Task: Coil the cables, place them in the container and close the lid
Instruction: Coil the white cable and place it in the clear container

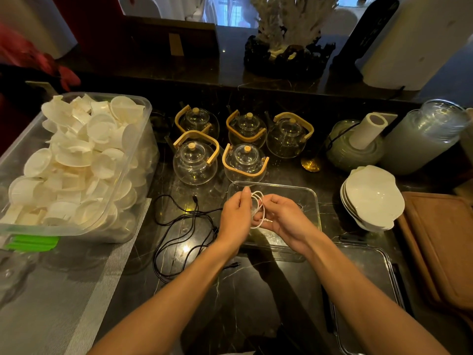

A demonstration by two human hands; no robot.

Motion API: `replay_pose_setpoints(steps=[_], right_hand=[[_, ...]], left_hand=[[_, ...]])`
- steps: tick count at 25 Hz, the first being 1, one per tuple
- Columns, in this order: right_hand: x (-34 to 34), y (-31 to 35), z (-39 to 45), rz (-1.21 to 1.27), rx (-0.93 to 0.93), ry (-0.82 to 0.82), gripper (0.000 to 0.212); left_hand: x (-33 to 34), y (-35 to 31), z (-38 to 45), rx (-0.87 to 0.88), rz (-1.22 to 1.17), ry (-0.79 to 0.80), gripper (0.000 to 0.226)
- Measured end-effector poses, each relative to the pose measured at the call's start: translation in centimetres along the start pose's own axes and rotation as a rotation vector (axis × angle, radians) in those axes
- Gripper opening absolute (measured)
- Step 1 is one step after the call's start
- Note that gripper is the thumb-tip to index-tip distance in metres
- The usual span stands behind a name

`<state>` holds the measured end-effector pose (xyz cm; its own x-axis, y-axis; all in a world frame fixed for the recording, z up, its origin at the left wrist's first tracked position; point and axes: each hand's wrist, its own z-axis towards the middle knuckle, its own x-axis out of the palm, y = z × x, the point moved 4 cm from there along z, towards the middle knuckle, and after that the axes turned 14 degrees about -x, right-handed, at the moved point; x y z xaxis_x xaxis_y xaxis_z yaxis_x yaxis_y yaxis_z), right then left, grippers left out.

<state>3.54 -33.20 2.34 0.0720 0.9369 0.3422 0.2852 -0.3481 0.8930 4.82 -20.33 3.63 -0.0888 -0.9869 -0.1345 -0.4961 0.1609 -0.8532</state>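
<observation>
- The white cable (257, 210) is held up between both hands, just over the near-left part of the clear container (311, 201) on the dark marble bench (256, 290); several loops are already formed.
- To do this step well, I judge each new turn should be laid the same size as the ones already there, with the free plug end tucked in so the coil does not spring open when dropped into the container.
- The left hand (236, 213) has its fingers (246, 192) curled narrow, pinching the top of the loops near the thumb.
- The right hand (281, 216) curls its fingers around the lower side of the coil, with the loose end poking out near the palm; exactly how many fingers pass through the loops cannot be told.
- The black cable (179, 226) lies uncoiled and sprawling on the bench just left of the hands, not yet handled.
- The lid (368, 290) lies flat on the bench, near right of the container, still off.
</observation>
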Motion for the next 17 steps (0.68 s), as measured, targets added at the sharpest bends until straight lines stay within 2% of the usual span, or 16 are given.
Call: replay_pose_setpoints(steps=[5, 11, 14, 17], right_hand=[[0.1, -0.2, 0.2, -0.044, -0.004, -0.018, 0.021], [0.3, -0.6, -0.2, 0.006, 0.034, -0.053, 0.018], [0.1, -0.3, -0.2, -0.17, -0.078, -0.057, 0.008], [0.5, 0.3, -0.5, -0.439, -0.238, 0.01, 0.012]], left_hand=[[-0.2, 0.4, 0.2, -0.02, -0.022, 0.009, 0.047], [0.1, 1.9, 0.9, -0.153, -0.059, 0.054, 0.047], [0.3, 2.1, 1.1, -0.15, -0.047, 0.066, 0.051], [0.2, 2.1, 1.3, -0.158, -0.04, 0.055, 0.056]])
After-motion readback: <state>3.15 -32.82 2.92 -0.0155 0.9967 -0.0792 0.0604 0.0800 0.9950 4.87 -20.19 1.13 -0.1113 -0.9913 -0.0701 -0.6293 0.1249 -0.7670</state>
